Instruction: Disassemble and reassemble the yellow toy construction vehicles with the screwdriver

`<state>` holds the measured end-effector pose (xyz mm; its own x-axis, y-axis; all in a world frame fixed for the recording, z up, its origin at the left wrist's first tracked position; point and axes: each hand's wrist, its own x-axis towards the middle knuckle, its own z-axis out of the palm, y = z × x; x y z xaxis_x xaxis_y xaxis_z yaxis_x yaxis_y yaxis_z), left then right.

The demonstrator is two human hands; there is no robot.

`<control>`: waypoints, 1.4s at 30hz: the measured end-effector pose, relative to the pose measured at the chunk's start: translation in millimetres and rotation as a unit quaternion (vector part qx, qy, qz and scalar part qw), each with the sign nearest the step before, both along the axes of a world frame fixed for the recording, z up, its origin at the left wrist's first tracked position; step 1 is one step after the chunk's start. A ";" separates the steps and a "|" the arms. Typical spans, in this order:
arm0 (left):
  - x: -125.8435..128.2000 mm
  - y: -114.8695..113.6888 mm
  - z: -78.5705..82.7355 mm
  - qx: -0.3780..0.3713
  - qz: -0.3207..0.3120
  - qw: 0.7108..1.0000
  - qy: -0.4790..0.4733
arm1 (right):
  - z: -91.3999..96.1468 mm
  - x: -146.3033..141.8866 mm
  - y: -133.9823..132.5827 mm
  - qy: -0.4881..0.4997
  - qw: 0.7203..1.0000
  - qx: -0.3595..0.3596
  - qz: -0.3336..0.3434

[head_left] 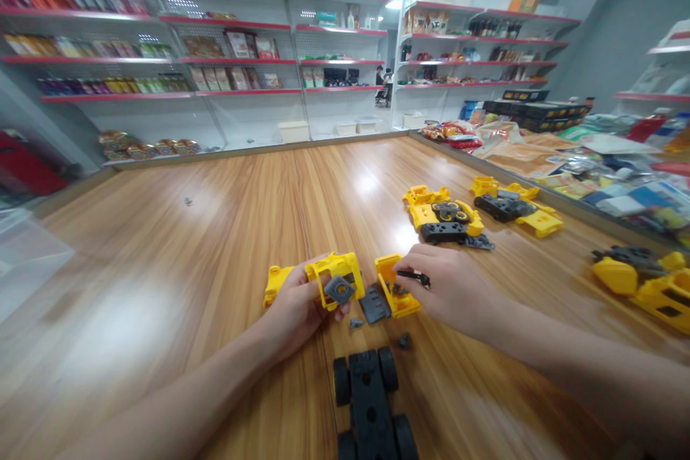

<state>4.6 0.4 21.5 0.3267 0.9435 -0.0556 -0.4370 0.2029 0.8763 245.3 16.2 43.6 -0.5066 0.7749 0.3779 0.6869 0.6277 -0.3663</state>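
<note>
My left hand (pixel 294 310) is closed around a yellow toy truck cab frame (pixel 353 262), tilted above the table. A grey square plate with a round centre (pixel 339 290) shows in the frame's opening. Another yellow part (pixel 276 284) sticks out behind that hand. Pinched in my right hand (pixel 458 291) is a small, thin black part (pixel 414 277). Those fingers are at a yellow tray-shaped toy part (pixel 385 277), partly covering it. A grey flat piece (pixel 375 304) lies against its left side. Nearer me are a grey screw-like piece (pixel 356 323), a small dark piece (pixel 404 340) and a black wheeled chassis (pixel 369 392).
Yellow and black toy parts lie in groups on the right: one pile (pixel 445 215), a second (pixel 517 208), a third (pixel 647 284). Small grey bits (pixel 187 201) sit far left. A clear plastic bin (pixel 32 259) stands at the left edge. Packaged goods (pixel 539 154) lie beyond the table's raised edge.
</note>
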 end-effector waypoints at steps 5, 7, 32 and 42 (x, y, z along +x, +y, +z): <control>0.4 1.6 -4.3 0.005 0.003 1.000 0.013 | -5.8 -1.9 -1.8 -0.020 1.000 0.002 0.011; 0.7 2.0 -6.7 0.013 0.002 1.000 0.022 | -4.7 -3.8 -4.2 0.013 0.999 0.013 0.033; 1.2 -5.6 -1.6 0.081 -0.091 0.986 0.109 | 1.3 -26.0 -19.9 0.166 0.983 -0.078 0.031; 0.5 -6.9 -1.2 0.051 -0.131 0.990 -0.010 | 3.4 -18.5 -16.0 0.169 0.985 -0.043 -0.005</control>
